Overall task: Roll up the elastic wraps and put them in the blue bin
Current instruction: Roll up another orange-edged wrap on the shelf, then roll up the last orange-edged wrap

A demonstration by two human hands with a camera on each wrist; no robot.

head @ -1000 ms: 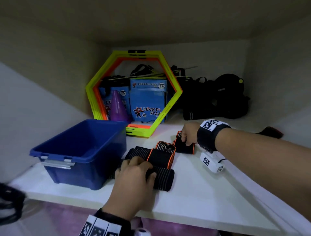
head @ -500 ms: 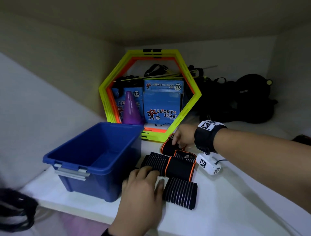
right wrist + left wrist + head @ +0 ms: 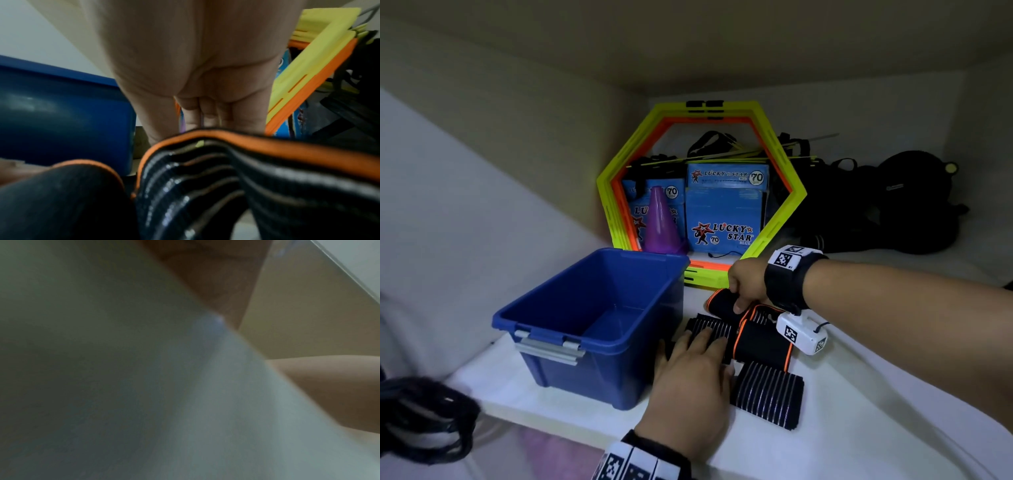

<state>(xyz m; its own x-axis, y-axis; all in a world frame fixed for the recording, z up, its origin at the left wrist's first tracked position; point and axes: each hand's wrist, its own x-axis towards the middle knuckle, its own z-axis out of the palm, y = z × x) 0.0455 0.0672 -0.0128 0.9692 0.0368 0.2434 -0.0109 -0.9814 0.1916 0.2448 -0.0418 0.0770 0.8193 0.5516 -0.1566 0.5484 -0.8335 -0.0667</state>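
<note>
Black elastic wraps (image 3: 756,346) lie on the shelf (image 3: 859,428), right of the empty blue bin (image 3: 592,329). Left hand (image 3: 691,387) presses flat and relaxed on the near wrap; right hand (image 3: 748,284) pinches the far roll's orange edge. Best keep tension and roll evenly. Left wrist view is blurred.

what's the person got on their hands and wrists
Both hands are bare, no gloves. The right hand has a wide black wrist band topped with white square-code tags, and a small white camera box with the same tags and a thin dark cable hanging under it. The left hand has a dark cuff with white coded tags.
</note>
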